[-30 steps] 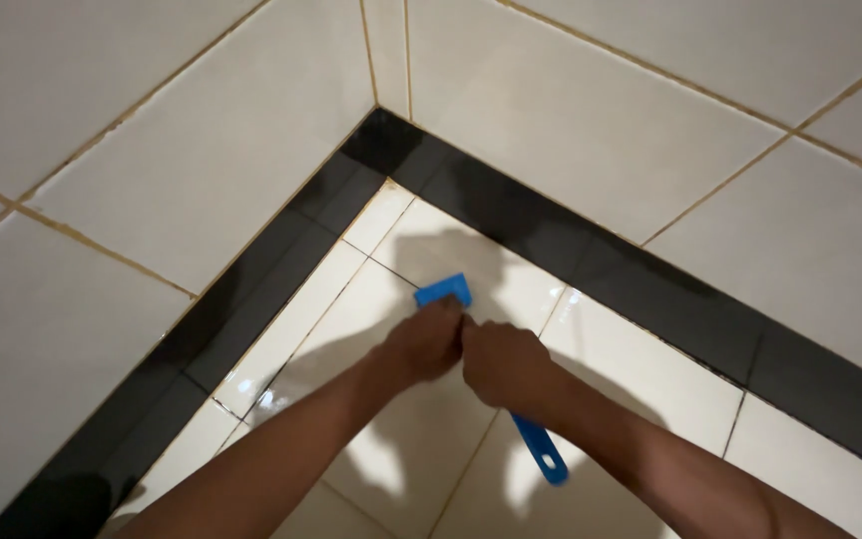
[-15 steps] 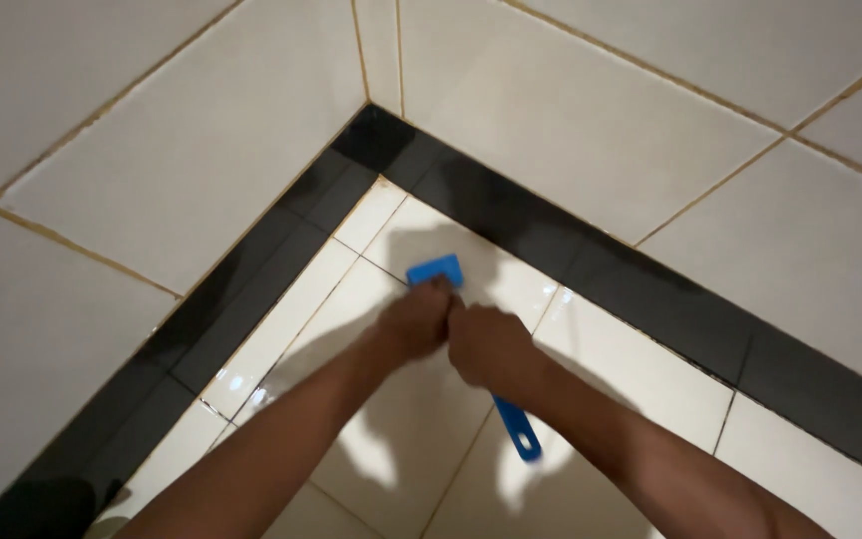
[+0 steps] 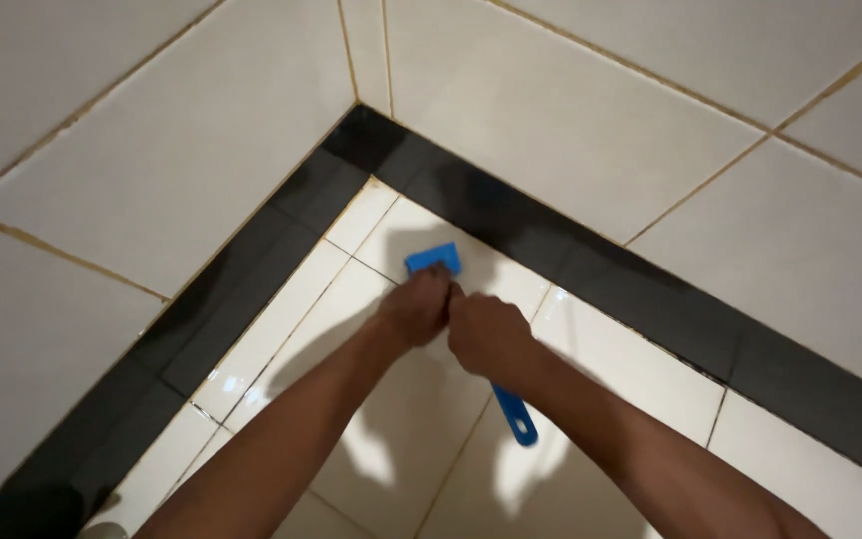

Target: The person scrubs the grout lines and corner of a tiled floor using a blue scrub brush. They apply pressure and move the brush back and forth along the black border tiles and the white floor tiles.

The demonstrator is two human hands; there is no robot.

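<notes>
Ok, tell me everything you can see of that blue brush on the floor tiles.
The blue brush looks like plastic, with a flat rectangular head and a long slim handle ending in a hanging loop. It lies head toward the corner on the glossy white floor tiles, near the black border strip. The left hand presses just behind the head; the right hand wraps the handle's middle, hiding it. Bristles cannot be seen.
</notes>
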